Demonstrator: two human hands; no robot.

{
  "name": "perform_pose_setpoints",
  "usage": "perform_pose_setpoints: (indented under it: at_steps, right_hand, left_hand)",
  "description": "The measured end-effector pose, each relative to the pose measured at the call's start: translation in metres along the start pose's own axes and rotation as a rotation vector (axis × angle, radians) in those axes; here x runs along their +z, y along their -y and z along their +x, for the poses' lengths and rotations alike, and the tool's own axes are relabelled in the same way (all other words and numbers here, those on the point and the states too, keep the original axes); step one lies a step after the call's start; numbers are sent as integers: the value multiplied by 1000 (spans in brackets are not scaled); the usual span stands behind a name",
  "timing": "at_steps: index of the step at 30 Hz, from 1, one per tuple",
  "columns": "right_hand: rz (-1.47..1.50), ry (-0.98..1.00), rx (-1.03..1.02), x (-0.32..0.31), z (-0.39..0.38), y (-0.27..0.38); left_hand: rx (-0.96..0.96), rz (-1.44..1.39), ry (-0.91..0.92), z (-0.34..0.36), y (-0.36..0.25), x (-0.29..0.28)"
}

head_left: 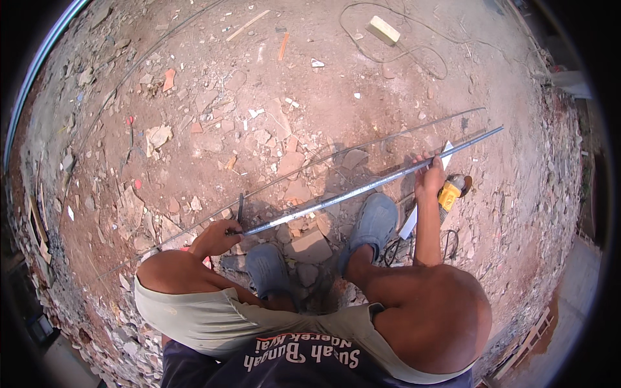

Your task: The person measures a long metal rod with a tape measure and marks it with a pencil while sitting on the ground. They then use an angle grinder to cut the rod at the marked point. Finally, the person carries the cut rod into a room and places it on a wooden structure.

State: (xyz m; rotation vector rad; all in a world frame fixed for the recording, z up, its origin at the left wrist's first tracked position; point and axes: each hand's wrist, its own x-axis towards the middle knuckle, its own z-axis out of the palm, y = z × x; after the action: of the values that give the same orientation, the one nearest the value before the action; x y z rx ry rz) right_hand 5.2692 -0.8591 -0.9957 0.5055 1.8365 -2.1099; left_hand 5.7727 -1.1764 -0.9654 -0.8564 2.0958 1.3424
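- While 2 hands span it in the head view, the long blue-grey metal bar (323, 204) slants above the rubble-strewn ground (194, 97), just beyond the 2 clogs (378, 216), its right end farther out.
- Left hand (218, 238): fingers drawn narrowly together on the bar's near end, which stops at the fingertips.
- Right hand (430, 176): thumb and fingers wrap the bar well short of its far end, so 1 length sticks out past the grip.
- Yellow angle grinder (450, 193): on the ground, just right of the right hand.
- Thin rod (388, 138): on the ground beyond the bar.
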Motion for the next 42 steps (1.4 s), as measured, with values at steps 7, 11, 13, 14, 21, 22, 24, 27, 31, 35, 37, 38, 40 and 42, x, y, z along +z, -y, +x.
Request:
perform_pose_setpoints:
  at_steps: [7,11,13,14,21,22,24,27,31,35,37,38,40,42]
  right_hand:
    - [24,278,-11,71,-94,13]
    - [-220,701,61,96,-151,-48]
    - [-455,946,23,112,-167,-69]
    - [-522,1025,4,122,-174,-79]
    - [-414,1233,322,111,-206,-72]
    - [-509,1215,312,96,-201,-64]
    - [-603,1126,187,63,-188,-57]
    - [-785,826,-79,10,-145,-27]
    - [-825,167,-478,-50,-85,7]
    - [-812,-304,-483,-138,-95,31]
    - [-819,-404,-469,-187,-117,19]
    - [-835,-457,-457,-219,-134,10]
    - [-855,-593,-330,-274,-165,-3]
    - [-1005,-656,-184,-296,-193,-5]
  left_hand:
    - [203,-65,144,8,-31,-14]
    - [233,-295,235,27,-82,-19]
    - [119,-459,204,26,-116,-24]
    - [168,-503,173,34,-112,-22]
    - [184,-132,-246,44,-125,-64]
    - [194,-92,-260,52,-123,-74]
    - [171,23,-293,65,-116,-101]
    - [178,335,-342,101,-107,-138]
    - [282,792,-470,160,-78,-176]
    - [302,825,-458,193,-85,-182]
    - [254,839,-392,195,-109,-181]
    - [269,909,-389,205,-119,-180]
    - [283,1033,-412,222,-138,-181]
    - [406,1061,-461,242,-169,-183]
